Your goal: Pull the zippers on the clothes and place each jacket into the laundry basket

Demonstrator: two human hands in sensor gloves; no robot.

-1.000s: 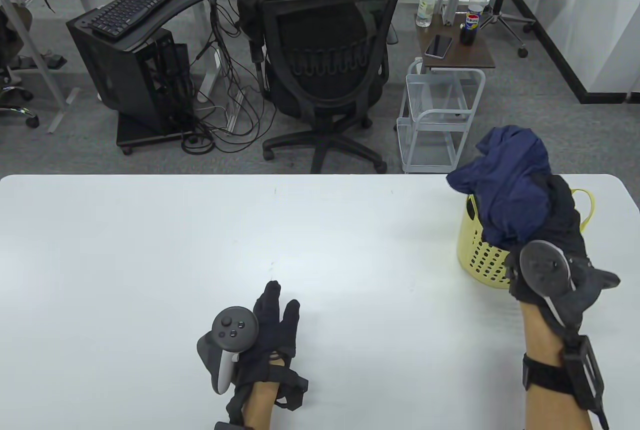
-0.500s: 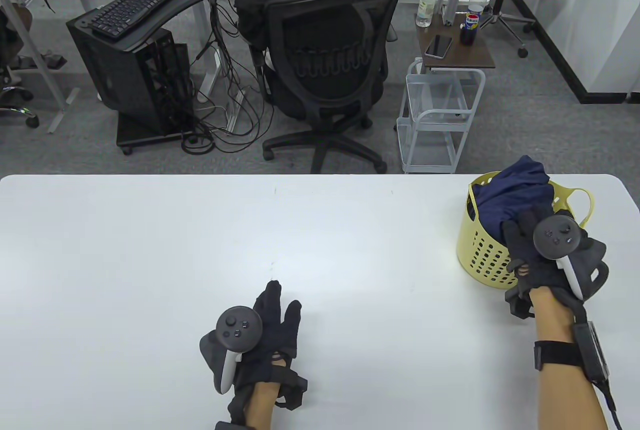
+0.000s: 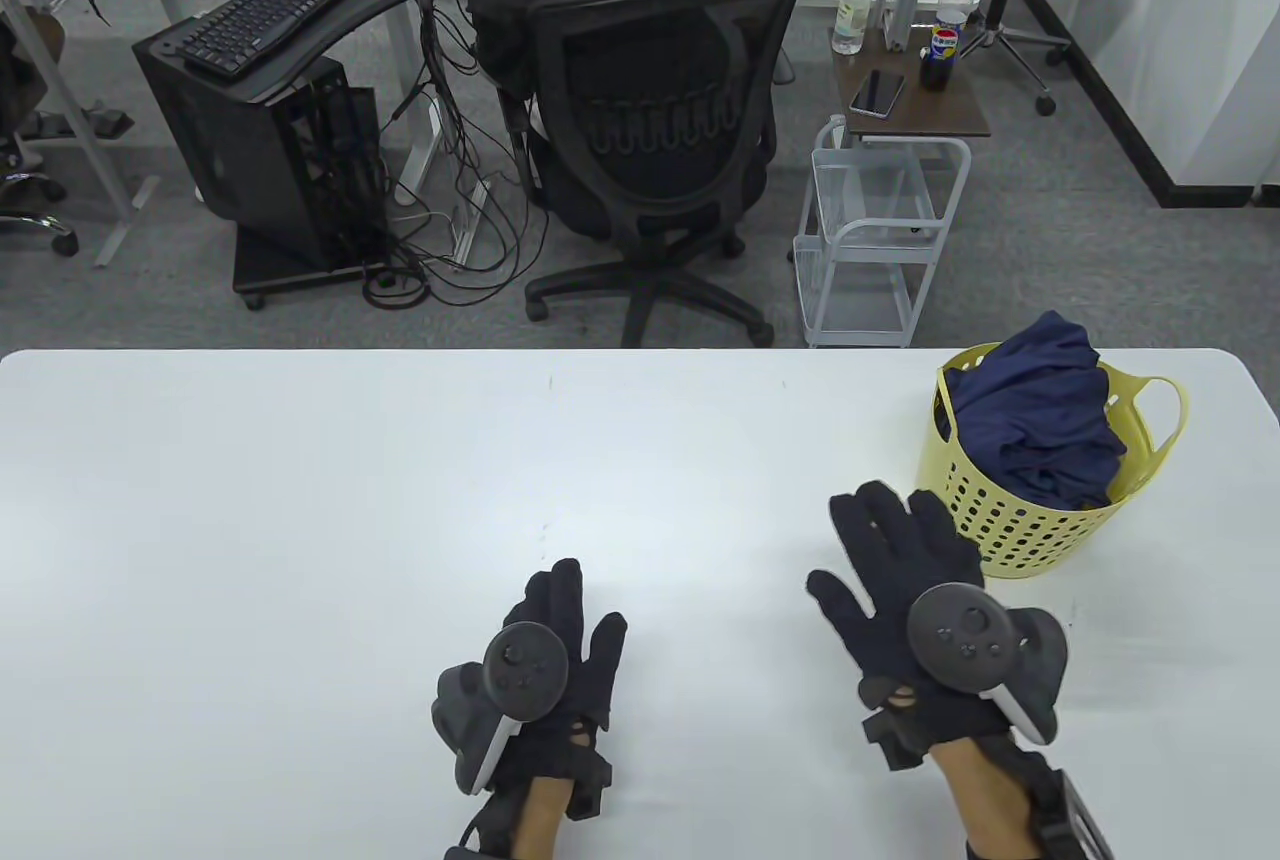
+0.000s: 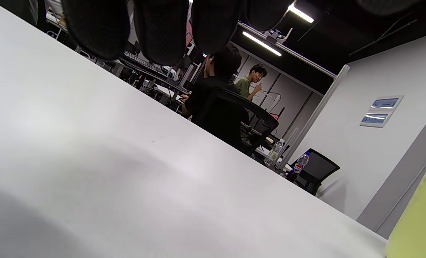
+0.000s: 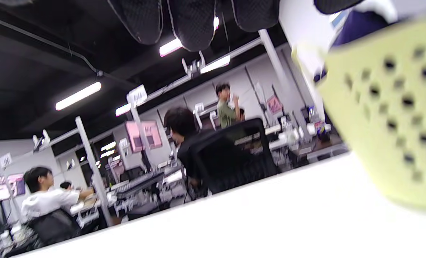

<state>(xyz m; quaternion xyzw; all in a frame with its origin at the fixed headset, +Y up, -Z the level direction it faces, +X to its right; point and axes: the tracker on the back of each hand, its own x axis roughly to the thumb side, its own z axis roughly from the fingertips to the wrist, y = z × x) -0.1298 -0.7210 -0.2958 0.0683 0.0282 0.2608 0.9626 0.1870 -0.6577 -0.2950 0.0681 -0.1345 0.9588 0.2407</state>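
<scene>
A navy jacket (image 3: 1040, 425) lies bunched inside the yellow perforated laundry basket (image 3: 1010, 525) at the table's right side; the basket (image 5: 388, 114) fills the right of the right wrist view, and a corner of the basket (image 4: 419, 222) shows in the left wrist view. My right hand (image 3: 885, 535) lies flat on the table just left of the basket, fingers straight, holding nothing. Flat on the table near the front middle rests my left hand (image 3: 570, 610), also with nothing in it. Its fingertips (image 4: 161, 32) hang above the bare tabletop.
The white table (image 3: 350, 500) stretches left and centre. Beyond its far edge stand a black office chair (image 3: 655, 140) with a seated person, a white wire cart (image 3: 870, 230) and a computer desk (image 3: 270, 50).
My right hand let go of the navy jacket in the basket, drew back left and down, and now lies flat on the table. The left hand shifted slightly right.
</scene>
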